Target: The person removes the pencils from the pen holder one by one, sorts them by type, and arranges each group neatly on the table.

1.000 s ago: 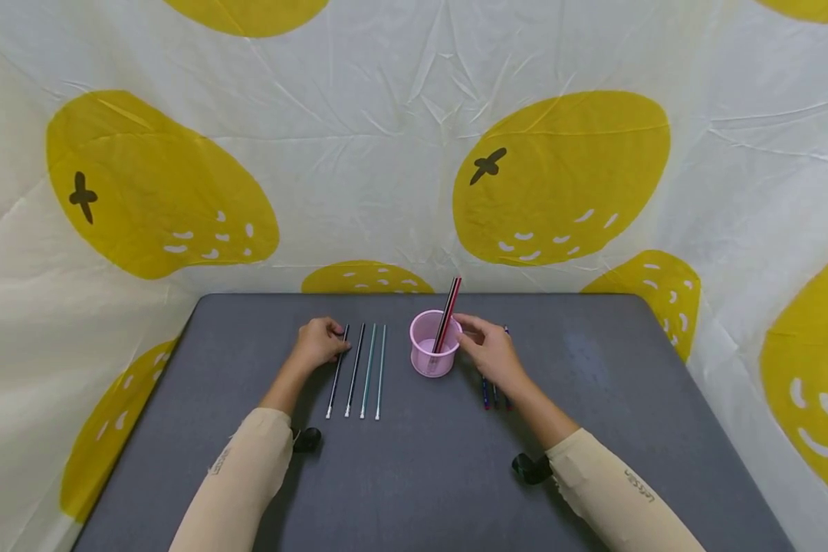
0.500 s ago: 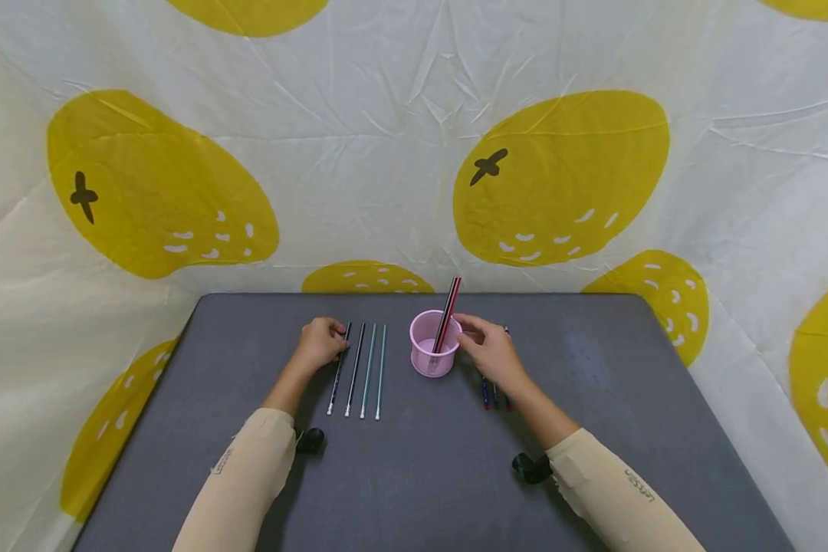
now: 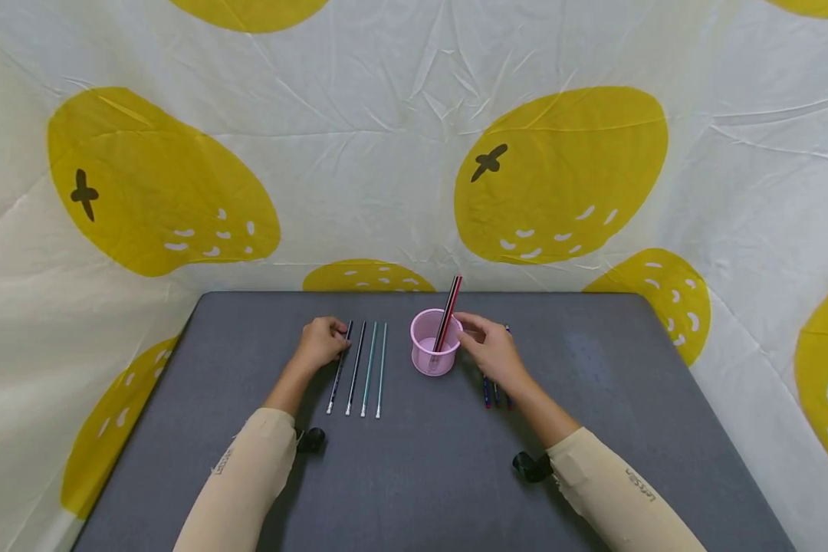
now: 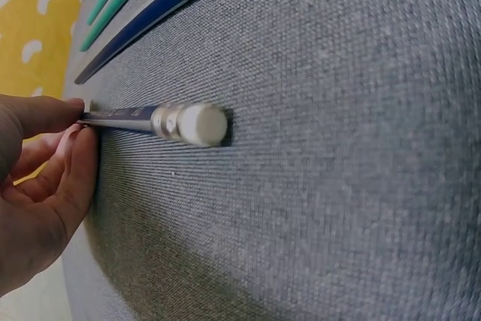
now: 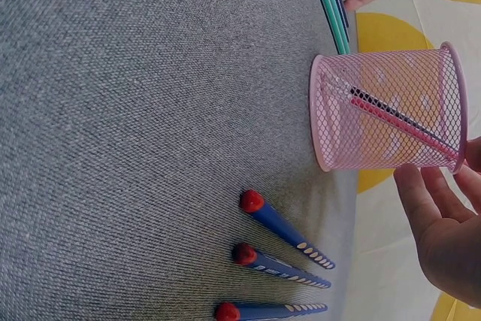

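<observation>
My left hand point(image 3: 323, 341) pinches the upper part of the leftmost dark blue pencil point(image 4: 131, 119) between thumb and fingers. That pencil lies along the table with its white eraser toward me. To its right are another dark blue pencil point(image 4: 143, 22) and two teal pencils point(image 3: 369, 372), spaced side by side. With thumb and fingers at the rim, my right hand point(image 3: 493, 353) holds a pink mesh pen cup point(image 3: 431, 364), which stands upright. Inside it lean a black-striped pencil and a red one point(image 3: 450, 310). Three blue pencils with red ends point(image 5: 274, 219) lie right of the cup, partly hidden by my right hand in the head view.
The dark grey table point(image 3: 414, 483) reaches back to a white cloth point(image 3: 366, 192) printed with yellow fruit. Black wrist devices point(image 3: 312, 440) sit at both sleeve cuffs, just over the table.
My left hand and the leftmost pencil have shifted very slightly to the right over the last second. The right hand and pen cup stay in place.
</observation>
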A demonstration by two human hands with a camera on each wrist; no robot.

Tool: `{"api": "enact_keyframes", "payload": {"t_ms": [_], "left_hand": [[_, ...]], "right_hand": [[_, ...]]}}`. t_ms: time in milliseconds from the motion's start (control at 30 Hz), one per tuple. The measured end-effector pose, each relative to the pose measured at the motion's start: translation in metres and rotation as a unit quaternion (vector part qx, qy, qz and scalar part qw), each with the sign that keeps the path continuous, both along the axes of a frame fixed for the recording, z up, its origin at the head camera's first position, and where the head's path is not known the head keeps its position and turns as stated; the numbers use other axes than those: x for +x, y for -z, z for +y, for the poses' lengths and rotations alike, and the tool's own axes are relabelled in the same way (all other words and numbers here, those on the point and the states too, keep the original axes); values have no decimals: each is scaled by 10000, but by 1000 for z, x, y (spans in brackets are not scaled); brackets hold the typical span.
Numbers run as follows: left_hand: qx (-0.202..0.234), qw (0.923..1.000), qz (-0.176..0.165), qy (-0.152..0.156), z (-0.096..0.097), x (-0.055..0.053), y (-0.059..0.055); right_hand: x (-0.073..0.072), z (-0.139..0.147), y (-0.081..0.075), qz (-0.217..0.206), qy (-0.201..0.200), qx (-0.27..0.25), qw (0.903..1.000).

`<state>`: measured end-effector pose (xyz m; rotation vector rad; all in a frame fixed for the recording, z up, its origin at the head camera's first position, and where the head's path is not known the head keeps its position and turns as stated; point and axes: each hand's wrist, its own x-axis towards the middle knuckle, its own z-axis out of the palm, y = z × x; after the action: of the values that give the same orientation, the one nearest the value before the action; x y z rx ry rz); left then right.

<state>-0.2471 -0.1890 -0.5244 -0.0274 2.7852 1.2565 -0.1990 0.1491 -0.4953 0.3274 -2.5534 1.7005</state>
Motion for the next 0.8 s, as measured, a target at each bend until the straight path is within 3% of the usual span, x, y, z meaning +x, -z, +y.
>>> {"api": "enact_keyframes", "payload": {"t_ms": [500,633,800], "left_hand": [[98,9999,55,-65,-2,0,2],[-149,9994,294,-118,0,2,0],[-91,9968,797,-40,9,4,-17]], "right_hand": [[-1,1,1,45,53,96,9999],[1,0,0,5,27,109,9999],[3,-1,-3,6,43,37,10000]]}}
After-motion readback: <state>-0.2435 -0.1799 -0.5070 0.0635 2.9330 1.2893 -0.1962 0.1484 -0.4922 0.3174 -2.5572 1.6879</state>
